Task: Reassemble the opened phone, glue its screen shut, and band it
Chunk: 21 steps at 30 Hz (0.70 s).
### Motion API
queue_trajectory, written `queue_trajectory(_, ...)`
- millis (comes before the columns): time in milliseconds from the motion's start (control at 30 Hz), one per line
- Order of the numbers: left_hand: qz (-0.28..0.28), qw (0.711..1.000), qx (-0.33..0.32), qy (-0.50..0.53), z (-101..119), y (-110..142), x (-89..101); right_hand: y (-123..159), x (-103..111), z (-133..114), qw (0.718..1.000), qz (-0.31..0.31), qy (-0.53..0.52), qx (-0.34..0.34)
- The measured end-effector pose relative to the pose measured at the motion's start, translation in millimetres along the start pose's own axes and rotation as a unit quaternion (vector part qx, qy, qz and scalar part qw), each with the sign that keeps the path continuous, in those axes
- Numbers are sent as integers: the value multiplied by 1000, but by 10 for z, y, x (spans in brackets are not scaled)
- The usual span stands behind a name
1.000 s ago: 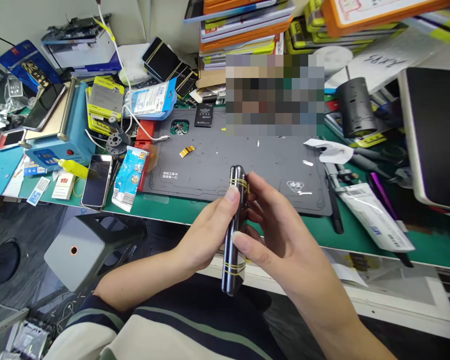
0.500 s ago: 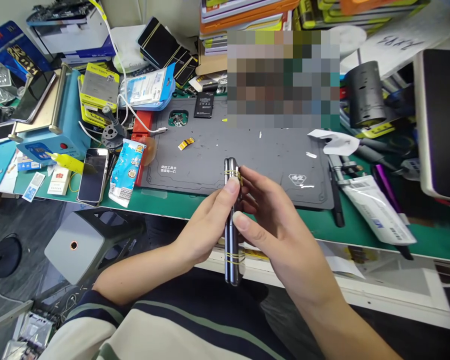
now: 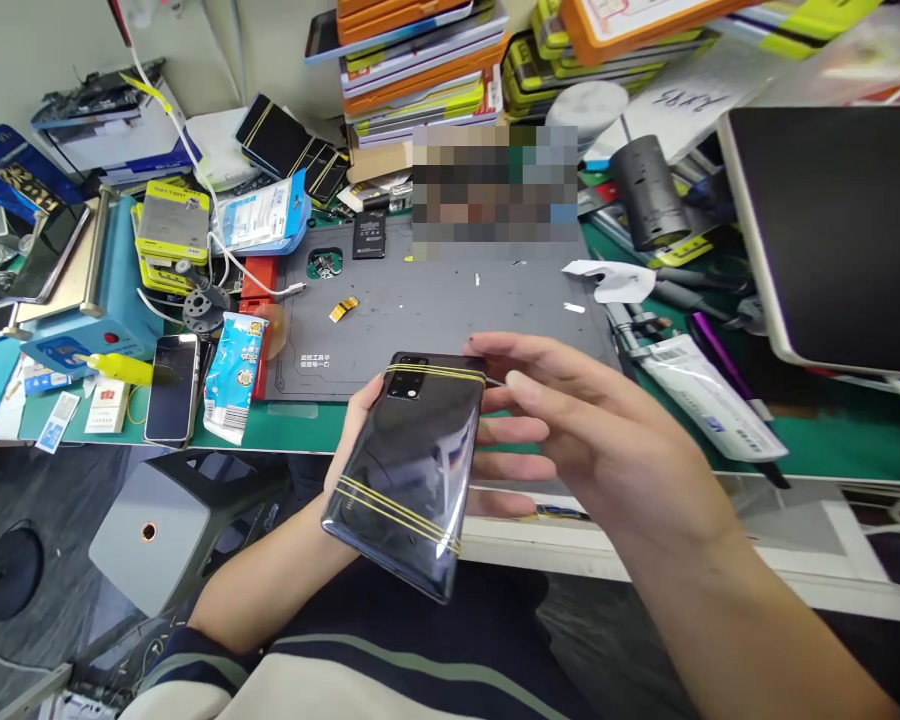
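Observation:
A dark glossy phone (image 3: 409, 470) bound near both ends with yellow rubber bands lies back-up, camera end away from me, in front of the bench edge. My left hand (image 3: 356, 425) is under it and grips its left edge, mostly hidden by the phone. My right hand (image 3: 592, 435) is at the phone's right edge, fingers stretched out toward it, the upper fingertips touching the top right corner by the bands. Behind the hands lies a grey work mat (image 3: 435, 310) on the green bench.
On the left lie another phone (image 3: 171, 388), a blue snack packet (image 3: 231, 378), a yellow glue bottle (image 3: 120, 368) and a blue machine (image 3: 90, 290). Stacked boxes (image 3: 420, 60) stand at the back. A monitor (image 3: 840, 230) and a white tube (image 3: 709, 395) are on the right.
The phone was held edge-on between both hands; it has turned so its glossy back faces up. My right thumb has come off its edge and the fingers have spread.

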State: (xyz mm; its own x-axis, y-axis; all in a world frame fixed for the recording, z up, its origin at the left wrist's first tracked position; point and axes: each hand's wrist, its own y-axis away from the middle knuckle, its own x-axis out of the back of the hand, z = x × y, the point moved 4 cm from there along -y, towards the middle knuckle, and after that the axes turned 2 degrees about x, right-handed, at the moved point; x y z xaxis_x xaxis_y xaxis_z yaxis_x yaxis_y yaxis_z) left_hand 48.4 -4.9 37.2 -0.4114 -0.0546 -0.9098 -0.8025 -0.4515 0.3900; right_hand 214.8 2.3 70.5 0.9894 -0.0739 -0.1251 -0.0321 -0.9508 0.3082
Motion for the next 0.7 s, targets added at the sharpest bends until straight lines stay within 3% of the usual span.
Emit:
queue_trajectory(200,-48,999,18,-17,8,8,-81,-23,-26,29,1000,4,-13,16)
queue_trajectory(533,-24,999,14,-34,-28,37,-48,-6,-37,28,999,10,-27,21)
queue_trajectory(700,-72,996,36,-23,-8,1,-79,57,-59,21,998,-14,-58,28)
